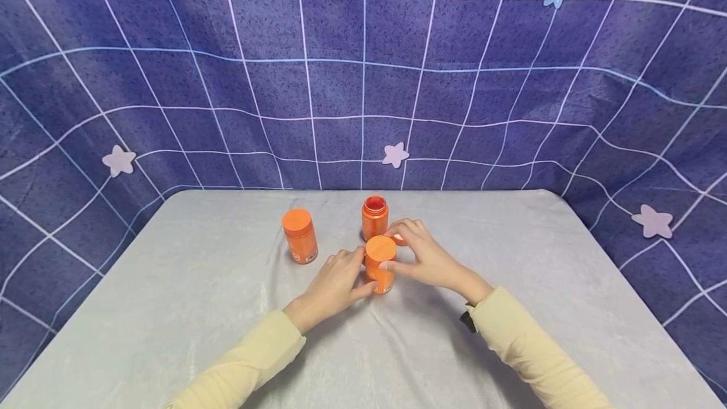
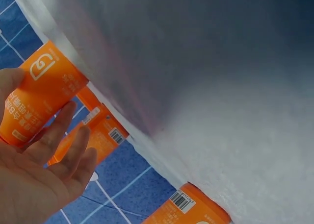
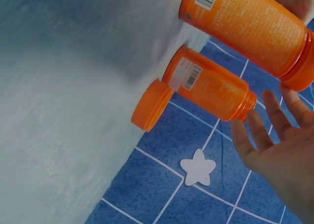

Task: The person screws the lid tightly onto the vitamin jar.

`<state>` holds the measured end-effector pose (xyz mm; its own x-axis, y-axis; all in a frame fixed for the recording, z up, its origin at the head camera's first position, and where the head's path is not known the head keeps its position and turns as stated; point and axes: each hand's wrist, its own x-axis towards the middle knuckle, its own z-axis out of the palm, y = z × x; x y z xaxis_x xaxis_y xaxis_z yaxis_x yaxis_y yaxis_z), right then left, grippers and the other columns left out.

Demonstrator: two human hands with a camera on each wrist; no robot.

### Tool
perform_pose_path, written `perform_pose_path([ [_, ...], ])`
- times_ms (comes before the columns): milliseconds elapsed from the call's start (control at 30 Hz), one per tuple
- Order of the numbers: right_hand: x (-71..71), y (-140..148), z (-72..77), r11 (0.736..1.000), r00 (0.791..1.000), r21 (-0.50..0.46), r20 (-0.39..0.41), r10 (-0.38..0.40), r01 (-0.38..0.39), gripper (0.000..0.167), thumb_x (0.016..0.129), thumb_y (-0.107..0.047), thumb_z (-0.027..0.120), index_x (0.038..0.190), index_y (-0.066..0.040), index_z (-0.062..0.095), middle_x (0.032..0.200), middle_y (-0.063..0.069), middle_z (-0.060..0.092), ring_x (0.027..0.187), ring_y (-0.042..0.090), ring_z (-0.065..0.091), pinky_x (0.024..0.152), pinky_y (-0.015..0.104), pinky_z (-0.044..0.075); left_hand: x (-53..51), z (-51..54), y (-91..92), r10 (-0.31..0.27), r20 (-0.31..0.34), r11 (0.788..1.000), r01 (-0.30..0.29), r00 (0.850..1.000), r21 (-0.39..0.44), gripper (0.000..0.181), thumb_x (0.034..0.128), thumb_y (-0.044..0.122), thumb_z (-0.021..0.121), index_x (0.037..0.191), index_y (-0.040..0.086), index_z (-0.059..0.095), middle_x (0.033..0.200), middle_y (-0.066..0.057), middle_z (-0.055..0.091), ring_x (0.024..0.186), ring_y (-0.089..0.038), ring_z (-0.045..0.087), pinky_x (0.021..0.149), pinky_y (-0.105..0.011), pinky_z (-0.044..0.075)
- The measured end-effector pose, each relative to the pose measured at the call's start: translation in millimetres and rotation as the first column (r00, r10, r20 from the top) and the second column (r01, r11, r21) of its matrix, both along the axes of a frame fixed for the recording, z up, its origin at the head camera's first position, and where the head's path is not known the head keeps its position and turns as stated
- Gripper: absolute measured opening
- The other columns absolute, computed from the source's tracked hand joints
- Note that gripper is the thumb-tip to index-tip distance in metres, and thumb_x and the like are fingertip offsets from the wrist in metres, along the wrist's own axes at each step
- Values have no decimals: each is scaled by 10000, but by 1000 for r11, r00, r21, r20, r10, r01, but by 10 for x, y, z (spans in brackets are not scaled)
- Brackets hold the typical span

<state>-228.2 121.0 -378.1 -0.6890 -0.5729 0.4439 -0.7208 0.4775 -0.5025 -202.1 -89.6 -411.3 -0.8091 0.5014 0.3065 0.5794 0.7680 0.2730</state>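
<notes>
An orange capped bottle (image 1: 380,278) stands on the table between both hands. My left hand (image 1: 335,279) grips its lower body, thumb on the near side and fingers on the far side. Around the bottle's screw cap (image 1: 380,248) my right hand (image 1: 428,257) is spread loosely; in the right wrist view a fingertip (image 3: 288,91) meets the cap's edge and the other fingers extend free. Just behind is an uncapped orange bottle (image 1: 375,223), upright with its threaded neck bare. Its loose orange cap (image 3: 151,106) lies beside it, partly hidden by my right hand in the head view.
Another capped orange bottle (image 1: 300,242) stands to the left, apart from my left hand. A grey cloth covers the table (image 1: 187,308). Behind it hangs a blue grid-patterned curtain (image 1: 335,87) with star shapes.
</notes>
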Motion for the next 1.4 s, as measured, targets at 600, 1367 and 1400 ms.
perform_pose_path([
  [600,-96,112,0,999,999,-34,27,-25,26,255,898,-235,570,1122,-117,544,1164,34,534,1101,192,416,949,426,374,17,20,60,35,-33,994,-31,999,106,586,752,429,705,1166,88,469,910,-24,606,920,-228,576,788,-389,428],
  [1367,-306,237,-157,993,993,61,-63,-101,104,312,827,-105,621,1128,-48,561,1152,99,566,1092,262,459,965,465,344,26,11,-188,204,-28,970,-198,979,141,529,711,405,747,1024,59,498,723,-17,542,724,-181,523,677,-364,417],
  [1400,-317,242,-166,992,992,66,-68,-104,108,312,825,-107,623,1124,-46,561,1147,102,570,1088,263,465,961,466,347,25,11,-204,207,-30,970,-201,978,139,538,713,405,745,1033,50,500,740,-30,559,715,-176,525,670,-365,424],
])
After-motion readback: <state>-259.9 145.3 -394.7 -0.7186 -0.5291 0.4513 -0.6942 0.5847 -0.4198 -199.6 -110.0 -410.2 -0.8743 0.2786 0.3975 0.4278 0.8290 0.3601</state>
